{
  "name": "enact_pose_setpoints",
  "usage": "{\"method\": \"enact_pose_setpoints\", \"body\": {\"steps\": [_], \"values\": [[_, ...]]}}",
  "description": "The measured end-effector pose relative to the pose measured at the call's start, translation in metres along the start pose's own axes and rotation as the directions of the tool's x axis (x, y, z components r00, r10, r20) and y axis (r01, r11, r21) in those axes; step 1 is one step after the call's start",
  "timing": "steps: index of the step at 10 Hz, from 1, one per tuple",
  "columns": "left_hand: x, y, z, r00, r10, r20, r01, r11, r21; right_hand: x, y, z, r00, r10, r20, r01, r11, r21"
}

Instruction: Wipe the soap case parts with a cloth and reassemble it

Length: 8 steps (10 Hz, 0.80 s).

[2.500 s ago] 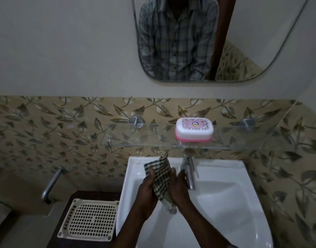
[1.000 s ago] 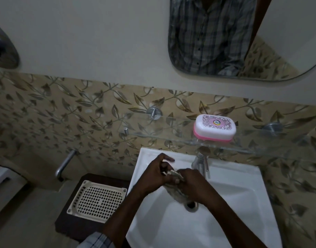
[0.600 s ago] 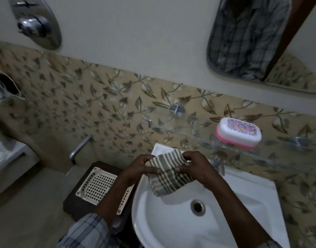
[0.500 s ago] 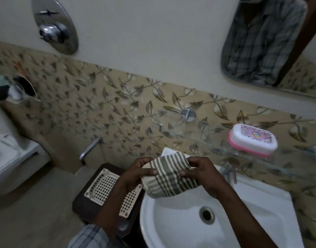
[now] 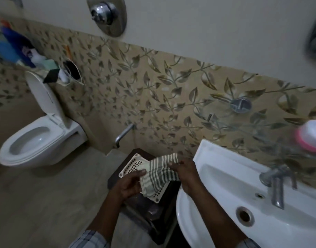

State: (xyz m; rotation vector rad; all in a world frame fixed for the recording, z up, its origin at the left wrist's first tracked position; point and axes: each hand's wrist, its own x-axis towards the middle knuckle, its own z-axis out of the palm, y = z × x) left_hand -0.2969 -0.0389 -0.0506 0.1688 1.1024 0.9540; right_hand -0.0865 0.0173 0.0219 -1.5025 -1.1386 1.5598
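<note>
The left hand (image 5: 129, 185) pinches the lower edge of the green-and-cream striped cloth (image 5: 159, 173) with curled fingers, and the right hand (image 5: 186, 171) grips its upper edge. The cloth hangs over a cream perforated plastic tray (image 5: 132, 164) on the dark table (image 5: 112, 180). The pink-and-white plastic soap case (image 5: 312, 138) sits on the glass shelf (image 5: 243, 130).

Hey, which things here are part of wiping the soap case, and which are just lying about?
Job: striped cloth, left hand, right hand, soap case.
Lying about: toilet, sink, tap, flush plate, perforated tray (role unclear).
</note>
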Motion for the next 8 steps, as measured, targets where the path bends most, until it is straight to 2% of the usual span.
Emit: {"method": "enact_pose_setpoints", "body": {"steps": [1,2,3,4,5,6,7,8], "values": [[-0.002,-0.009,-0.03,0.997,-0.072,-0.032,0.076,0.984,0.16,-0.009,0.039,0.023,0.994,0.092,-0.055,-0.098,0.989,-0.113],[0.006,-0.001,-0.04,0.971,0.072,-0.228,0.034,0.904,0.426,-0.015,0.074,0.044,0.985,0.166,-0.043,-0.171,0.955,-0.241],[0.02,0.024,-0.043,0.905,0.337,-0.26,-0.088,0.745,0.661,-0.003,0.086,0.055,0.967,0.248,-0.066,-0.256,0.951,-0.176],[0.035,0.055,-0.04,0.85,0.492,-0.188,-0.157,0.577,0.802,0.021,0.085,0.067,0.965,0.251,-0.077,-0.26,0.953,-0.153],[0.051,0.075,-0.047,0.808,0.542,-0.229,-0.104,0.514,0.851,0.05,0.088,0.079,0.943,0.329,-0.043,-0.332,0.939,-0.091],[0.053,0.067,-0.057,0.826,0.427,-0.368,0.205,0.381,0.902,0.06,0.095,0.075,0.917,0.399,-0.013,-0.391,0.89,-0.234],[0.04,0.049,-0.055,0.849,0.357,-0.39,0.284,0.316,0.905,0.058,0.093,0.062,0.954,0.3,-0.024,-0.291,0.901,-0.323],[0.025,0.028,-0.024,0.844,0.44,-0.306,0.158,0.341,0.927,0.039,0.072,0.046,0.981,0.189,0.041,-0.169,0.941,-0.293]]}}
